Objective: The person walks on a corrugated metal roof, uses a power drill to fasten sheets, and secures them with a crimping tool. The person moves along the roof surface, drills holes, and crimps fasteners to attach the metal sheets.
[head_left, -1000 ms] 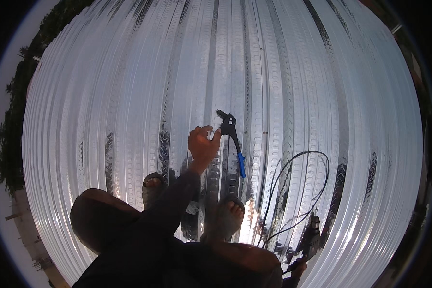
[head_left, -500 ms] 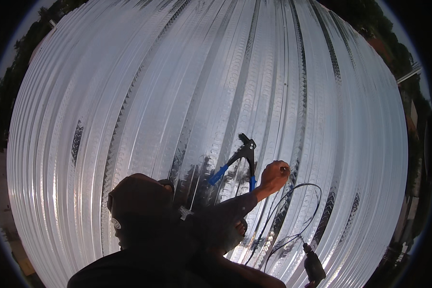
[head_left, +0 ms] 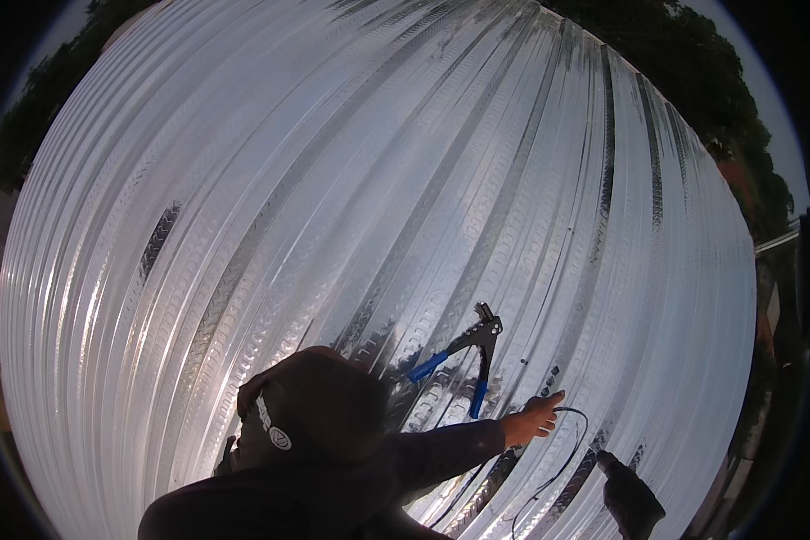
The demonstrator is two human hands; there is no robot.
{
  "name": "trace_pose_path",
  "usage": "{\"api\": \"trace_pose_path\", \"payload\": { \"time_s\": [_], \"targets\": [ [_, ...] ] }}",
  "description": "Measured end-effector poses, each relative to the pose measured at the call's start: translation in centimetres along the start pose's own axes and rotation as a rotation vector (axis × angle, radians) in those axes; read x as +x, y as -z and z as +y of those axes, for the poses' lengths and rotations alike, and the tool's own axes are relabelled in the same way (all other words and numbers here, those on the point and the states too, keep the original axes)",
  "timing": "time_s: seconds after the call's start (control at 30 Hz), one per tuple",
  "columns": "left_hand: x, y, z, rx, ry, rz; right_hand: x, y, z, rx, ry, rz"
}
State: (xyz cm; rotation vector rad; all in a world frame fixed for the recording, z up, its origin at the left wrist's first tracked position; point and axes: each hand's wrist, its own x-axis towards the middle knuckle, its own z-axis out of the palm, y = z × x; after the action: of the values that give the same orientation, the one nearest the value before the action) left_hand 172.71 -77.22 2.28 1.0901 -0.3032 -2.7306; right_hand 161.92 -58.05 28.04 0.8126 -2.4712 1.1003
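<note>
Neither of my hands shows. A black power drill (head_left: pixel 634 499) enters at the lower right, its chuck pointing up and left; no hand on it is visible. In front of me crouches a co-worker in a dark cap (head_left: pixel 319 400) and dark clothes. The co-worker's hand (head_left: pixel 533 421) reaches right, low over the ribbed metal sheet, fingers stretched forward; whether they touch it I cannot tell. Beyond that arm lies a hand riveter (head_left: pixel 486 335), black with two blue grips, its handles spread. A thin dark cable (head_left: pixel 576 450) loops between hand and drill.
Shiny ribbed metal roofing sheets (head_left: pixel 351 198) spread to all sides, their long ribs running away from me. Small dark spots (head_left: pixel 524 362) mark one seam near the riveter. Trees (head_left: pixel 693 81) stand beyond the roof's far right edge.
The view has shifted, so the riveter sits lower in it. The co-worker's hand has swung down and right from a closed pose to stretched fingers. The drill appears larger and farther right.
</note>
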Motion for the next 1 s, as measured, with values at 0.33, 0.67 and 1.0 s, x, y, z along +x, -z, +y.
{"api": "trace_pose_path", "payload": {
  "time_s": [0.33, 0.67, 1.0],
  "targets": [
    [-0.6, 4.1, 10.0, -0.654, -0.372, -0.173, -3.7, -6.5, -2.2, 0.344, -0.078, -0.355],
    [2.8, 8.1, 9.5, -0.566, -0.340, 0.083, -3.6, -8.8, -1.7, 0.230, -0.272, -0.463],
    [-2.4, -2.0, 2.4, -0.692, 0.064, -0.355, -2.9, -11.4, -2.6, -0.138, -0.243, -0.529]
  ]
}}
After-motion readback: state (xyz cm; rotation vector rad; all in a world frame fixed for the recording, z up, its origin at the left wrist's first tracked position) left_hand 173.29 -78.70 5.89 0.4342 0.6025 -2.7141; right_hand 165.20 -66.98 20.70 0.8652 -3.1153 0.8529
